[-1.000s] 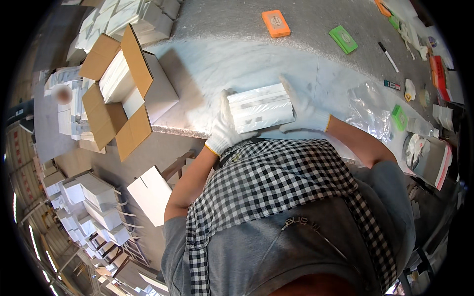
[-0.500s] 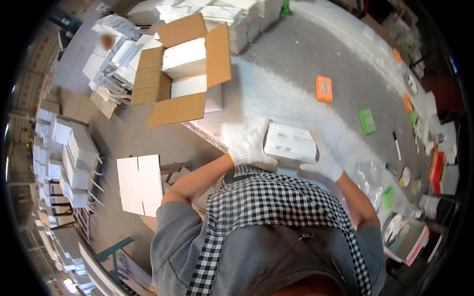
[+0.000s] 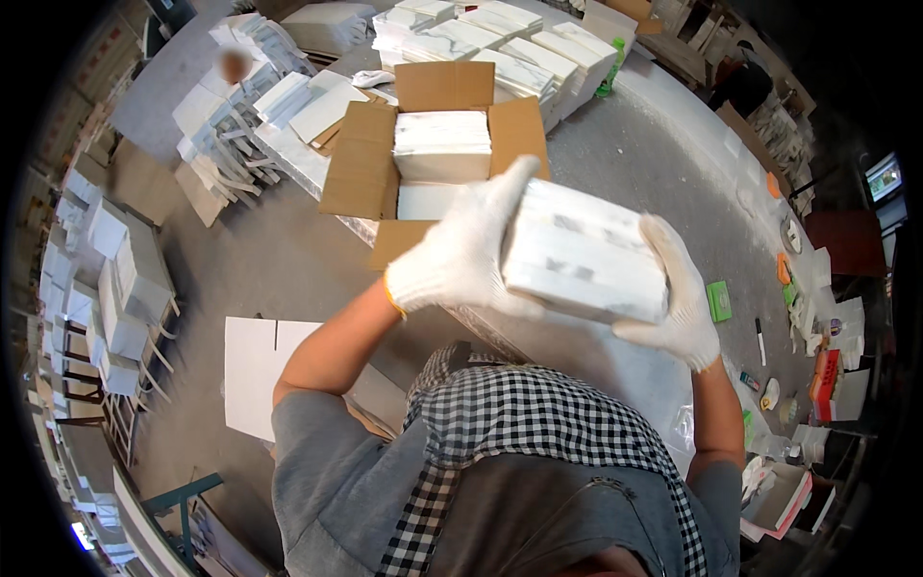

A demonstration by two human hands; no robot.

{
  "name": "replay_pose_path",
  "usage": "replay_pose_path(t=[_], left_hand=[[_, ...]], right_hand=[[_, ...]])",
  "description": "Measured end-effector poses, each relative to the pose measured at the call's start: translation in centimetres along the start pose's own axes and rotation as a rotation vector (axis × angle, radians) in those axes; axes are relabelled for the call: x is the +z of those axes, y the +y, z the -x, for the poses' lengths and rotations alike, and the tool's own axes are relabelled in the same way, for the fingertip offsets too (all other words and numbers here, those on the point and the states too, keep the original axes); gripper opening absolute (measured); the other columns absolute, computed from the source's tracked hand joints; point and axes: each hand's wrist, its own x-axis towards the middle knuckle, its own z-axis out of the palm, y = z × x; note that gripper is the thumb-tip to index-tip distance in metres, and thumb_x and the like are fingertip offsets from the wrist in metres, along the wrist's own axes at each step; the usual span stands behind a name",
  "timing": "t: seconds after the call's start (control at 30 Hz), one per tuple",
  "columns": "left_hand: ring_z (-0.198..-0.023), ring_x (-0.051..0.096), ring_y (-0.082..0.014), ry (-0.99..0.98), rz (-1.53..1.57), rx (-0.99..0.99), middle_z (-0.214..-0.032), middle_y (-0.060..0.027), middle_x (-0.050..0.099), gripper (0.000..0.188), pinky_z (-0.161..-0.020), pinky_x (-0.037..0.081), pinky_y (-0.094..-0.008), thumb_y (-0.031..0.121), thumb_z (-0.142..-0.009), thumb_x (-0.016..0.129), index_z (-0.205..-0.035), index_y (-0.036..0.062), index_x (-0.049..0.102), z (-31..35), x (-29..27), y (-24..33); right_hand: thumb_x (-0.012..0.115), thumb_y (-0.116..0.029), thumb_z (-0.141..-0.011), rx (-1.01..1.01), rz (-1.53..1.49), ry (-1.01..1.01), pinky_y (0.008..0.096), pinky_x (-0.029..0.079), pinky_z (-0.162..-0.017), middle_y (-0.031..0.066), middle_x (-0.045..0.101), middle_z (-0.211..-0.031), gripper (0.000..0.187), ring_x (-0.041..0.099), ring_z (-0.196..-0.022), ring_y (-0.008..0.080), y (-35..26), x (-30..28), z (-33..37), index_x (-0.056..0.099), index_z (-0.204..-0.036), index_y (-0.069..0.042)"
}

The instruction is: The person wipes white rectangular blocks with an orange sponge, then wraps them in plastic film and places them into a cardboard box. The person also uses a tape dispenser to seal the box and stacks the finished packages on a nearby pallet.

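Note:
Between my two white-gloved hands I hold a stack of white marble-like tiles [image 3: 586, 255] with grey veins, raised above the table. My left hand [image 3: 466, 255] grips its left end, thumb toward the near side and fingers along the far side. Its right end is pressed by my right hand [image 3: 681, 293]. Beyond my left hand stands an open cardboard box [image 3: 361, 159] with its flaps folded out. Inside the box, a block of white tiles [image 3: 442, 144] fills the far part; the near part shows a lower white surface, partly hidden by my left hand.
Tall stacks of veined tiles [image 3: 461, 38] stand at the back, beside a green bottle [image 3: 611, 67]. A green box [image 3: 718, 301] and a black-and-white marker [image 3: 760, 341] lie on the right of the table [image 3: 663, 144]. Flat cardboard [image 3: 252, 370] sits at lower left; racks of white blocks [image 3: 135, 279] line the left.
Both hands have lifted the tile stack off the table, bringing it up and toward the box. My view has shifted, so the box appears farther right.

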Motion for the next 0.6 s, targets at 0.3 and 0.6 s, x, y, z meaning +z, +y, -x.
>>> replay_pose_path(t=[0.3, 0.6], left_hand=[[-0.135, 0.046, -0.0438, 0.026, -0.065, -0.212, -0.141, -0.0309, 0.049, 0.129, -0.113, 0.04, -0.0487, 0.046, -0.049, 0.093, -0.152, -0.0033, 0.034, 3.3, -8.9, -14.9], [-0.125, 0.05, -0.0434, 0.038, -0.049, -0.282, -0.129, -0.0276, 0.054, 0.12, -0.108, 0.043, -0.0486, 0.045, -0.045, 0.091, -0.144, -0.0024, 0.041, 5.2, -10.3, -19.7]], right_hand=[[0.09, -0.039, -0.067, -0.085, -0.014, -0.112, 0.0399, 0.039, -0.115, 0.0216, 0.049, -0.148, 0.1, 0.048, -0.138, 0.0355, -2.4, 8.9, -15.8, 0.047, -0.149, -0.002], [0.089, -0.042, -0.065, -0.055, 0.014, -0.216, 0.0432, 0.042, -0.111, 0.0198, 0.052, -0.144, 0.1, 0.051, -0.131, 0.0377, -1.4, 13.1, -20.2, 0.048, -0.149, -0.005]])
